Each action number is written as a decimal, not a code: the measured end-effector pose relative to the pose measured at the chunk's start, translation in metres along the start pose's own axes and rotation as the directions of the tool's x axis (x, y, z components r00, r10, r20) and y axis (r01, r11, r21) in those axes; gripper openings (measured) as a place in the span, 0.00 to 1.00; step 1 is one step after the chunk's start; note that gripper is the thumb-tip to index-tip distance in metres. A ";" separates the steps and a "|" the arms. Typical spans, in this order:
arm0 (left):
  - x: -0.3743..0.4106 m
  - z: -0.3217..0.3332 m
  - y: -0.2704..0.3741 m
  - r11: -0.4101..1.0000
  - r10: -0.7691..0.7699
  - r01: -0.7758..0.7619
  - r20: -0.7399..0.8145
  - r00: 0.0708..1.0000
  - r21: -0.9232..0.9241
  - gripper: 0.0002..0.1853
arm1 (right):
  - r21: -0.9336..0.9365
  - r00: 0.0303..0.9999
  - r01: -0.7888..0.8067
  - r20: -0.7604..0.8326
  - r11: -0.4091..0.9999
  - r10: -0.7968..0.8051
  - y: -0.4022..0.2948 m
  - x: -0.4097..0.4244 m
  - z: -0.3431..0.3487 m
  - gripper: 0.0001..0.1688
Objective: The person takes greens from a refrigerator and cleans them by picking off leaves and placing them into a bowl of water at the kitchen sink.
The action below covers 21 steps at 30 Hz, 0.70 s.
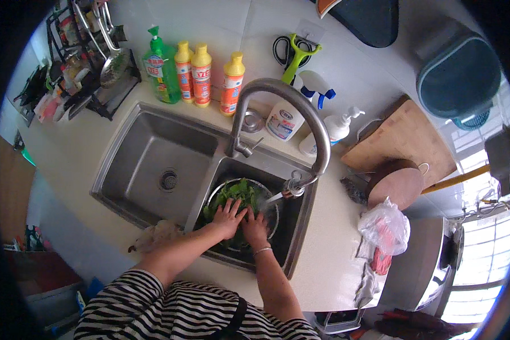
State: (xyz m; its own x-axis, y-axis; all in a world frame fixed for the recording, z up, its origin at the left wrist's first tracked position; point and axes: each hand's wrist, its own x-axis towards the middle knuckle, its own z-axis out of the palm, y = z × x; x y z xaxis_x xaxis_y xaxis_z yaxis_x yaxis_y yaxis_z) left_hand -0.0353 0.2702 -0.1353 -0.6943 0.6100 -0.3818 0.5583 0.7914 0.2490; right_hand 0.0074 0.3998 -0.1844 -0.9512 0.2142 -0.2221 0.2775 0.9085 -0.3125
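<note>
Leafy greens point(243, 191) lie in a round, silver-rimmed bowl point(276, 223) inside the right sink basin point(294, 242). My left hand point(229, 219) rests on the leaves with its fingers spread. Just beside it, my right hand point(255, 229) reaches into the same bowl, fingers apart among the greens. A bracelet circles the right wrist. From the tap's spout head point(294, 187), a stream of water point(274, 198) runs into the bowl next to my right fingers. Parts of the leaves and bowl are hidden under both hands.
The curved tap point(321, 127) arches over the right basin. Left of it is another steel basin point(140, 170). Several bottles, including a green pump bottle point(163, 76), line the wall. A crumpled plastic bag point(159, 236) lies at the front edge; a cutting board point(401, 136) leans at right.
</note>
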 end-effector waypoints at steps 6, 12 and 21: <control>0.021 0.033 -0.004 1.000 0.003 -0.003 -0.005 1.000 -0.008 0.43 | -0.013 0.993 -0.032 0.114 0.999 0.033 0.003 0.008 0.006 0.30; 0.025 0.030 -0.013 0.994 0.065 -0.074 -0.108 0.992 -0.084 0.39 | 0.242 0.970 0.237 -0.011 0.941 -0.241 0.031 0.022 -0.006 0.21; 0.044 0.031 -0.033 0.784 -0.374 0.215 -0.165 0.913 -0.582 0.48 | 0.503 0.974 -0.168 -0.045 0.848 0.220 0.052 0.045 0.025 0.24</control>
State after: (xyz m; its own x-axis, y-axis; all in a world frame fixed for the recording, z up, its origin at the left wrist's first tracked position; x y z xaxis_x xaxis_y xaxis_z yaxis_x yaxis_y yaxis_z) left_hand -0.0699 0.2700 -0.1882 -0.9174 0.2679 -0.2944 0.0237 0.7751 0.6314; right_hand -0.0179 0.4473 -0.2340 -0.8719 0.4247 -0.2437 0.4632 0.5539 -0.6919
